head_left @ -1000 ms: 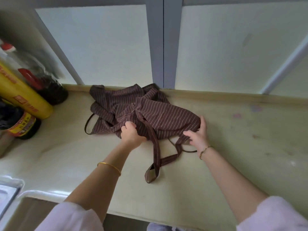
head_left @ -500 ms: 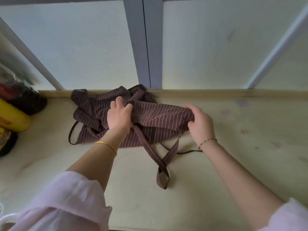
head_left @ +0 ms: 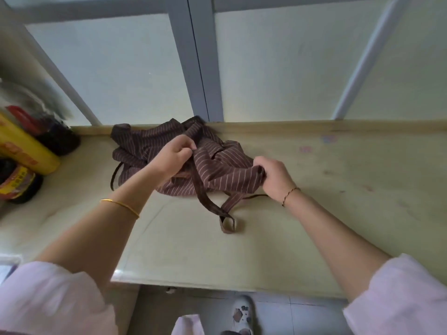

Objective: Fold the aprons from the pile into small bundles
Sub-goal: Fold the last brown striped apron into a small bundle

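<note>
left hand (head_left: 173, 157) pinches a fold of the top apron (head_left: 225, 172) between thumb and fingers. right hand (head_left: 275, 176) is fisted round its bunched right corner. the apron lies on the pile (head_left: 142, 151) against the back edge of the counter (head_left: 338, 213), left of middle.

risks:
- the strap (head_left: 205, 199) runs out from under the left hand toward the front edge; it looks tangled, so a lift likely drags the lower cloth along.
- the bunched grip gives no clean edge, so the fold probably skews.
- the bottles (head_left: 24, 151) at the left end are near enough for a wide swing to hit.
</note>
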Demonstrator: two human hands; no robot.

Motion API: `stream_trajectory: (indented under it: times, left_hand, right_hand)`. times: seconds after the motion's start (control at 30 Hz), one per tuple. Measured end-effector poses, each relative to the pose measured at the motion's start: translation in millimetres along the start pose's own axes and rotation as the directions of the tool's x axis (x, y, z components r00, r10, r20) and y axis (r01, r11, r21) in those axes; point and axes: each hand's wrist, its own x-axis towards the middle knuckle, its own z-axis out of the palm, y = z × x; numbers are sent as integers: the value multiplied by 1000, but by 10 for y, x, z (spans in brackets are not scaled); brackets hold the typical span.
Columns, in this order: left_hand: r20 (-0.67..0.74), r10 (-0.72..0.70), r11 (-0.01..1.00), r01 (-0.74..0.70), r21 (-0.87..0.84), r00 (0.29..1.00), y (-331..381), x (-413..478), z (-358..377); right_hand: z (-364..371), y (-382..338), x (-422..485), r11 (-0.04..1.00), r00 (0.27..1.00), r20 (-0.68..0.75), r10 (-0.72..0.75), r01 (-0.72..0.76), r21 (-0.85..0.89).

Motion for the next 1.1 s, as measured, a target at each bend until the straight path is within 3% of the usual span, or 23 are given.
stream_trajectory:
  times: [0.07, 0.2, 0.3, 0.37, 0.43, 0.5, 0.53, 0.6, 0.7, 0.77, 0.83, 0.87, 0.93, 0.97, 1.0, 1.03, 1.07, 1.1]
  left_hand:
    - [55, -104, 988, 110, -111, 993, -23, -282, 9]
    - [314, -291, 932, 342, -123, 904, -62, -957, 190]
    - [561, -357, 933, 310, 181, 747, -133, -1447, 557]
    - [544, -450, 852, 158, 499, 709, -224, -1809, 925]
    - [486, -432, 695, -63, 716, 760, -367, -2047, 1243]
    - [450, -245, 562, -252, 788, 859, -444, -2215, 1475]
    - [433, -153, 561, -283, 778, 888, -435, -2306, 1569]
    - [378, -72, 682, -231, 694, 923, -335, -2433, 1709]
    - [256, -4, 848, -133, 513, 967, -116, -2621, 1907]
    - [254, -42, 909, -69, 410, 966, -26, -2716, 2005]
    - [423, -187, 963, 81, 255, 887, 39, -2867, 2087]
    - [503, -276, 951, 158, 265, 819, 20, -2934, 2116]
    - [591, -386, 842, 8, 539, 708, -53, -3113, 2206]
    - [592, -431, 731, -121, 672, 681, -131, -3225, 2273]
    - [582, -542, 629, -167, 759, 606, -177, -3329, 2332]
    - [558, -681, 567, -141, 812, 474, -200, -3460, 2392]
    - [539, -776, 538, -102, 836, 327, -211, -3523, 2427]
    - [543, -811, 541, -74, 838, 217, -189, -3542, 2413]
  right_hand:
    - [-9, -18, -239, 990, 999, 24, -21, 18, 138]
    - [-148, 71, -861, 998, 965, 263, -16, -2, 69]
    - [-290, 206, -1338, 970, 868, 489, 87, 38, -241]
    - [-336, 304, -1742, 884, 860, 487, 151, 103, -456]
    - [-364, 407, -2073, 815, 889, 405, 212, 67, -576]
    - [-416, 474, -2333, 747, 890, 332, 312, -14, -665]
    - [-450, 513, -2460, 716, 886, 314, 343, -30, -698]
    - [-525, 588, -2670, 671, 881, 286, 377, -47, -740]
    - [-646, 668, -2947, 707, 887, 234, 397, -133, -694]
    - [-740, 644, -3077, 731, 863, 327, 385, -69, -679]
    - [-808, 622, -3228, 715, 796, 440, 416, 12, -699]
    - [-819, 631, -3293, 696, 752, 481, 450, 42, -717]
    - [-796, 654, -3439, 637, 586, 552, 594, 77, -767]
    - [-763, 657, -3540, 610, 441, 580, 685, 88, -788]
    - [-736, 620, -3598, 594, 283, 598, 750, 111, -797]
    - [-719, 553, -3691, 595, 145, 610, 779, 138, -792]
    - [-727, 483, -3746, 615, 72, 629, 774, 151, -774]
    - [-742, 452, -3775, 644, 60, 656, 753, 137, -752]
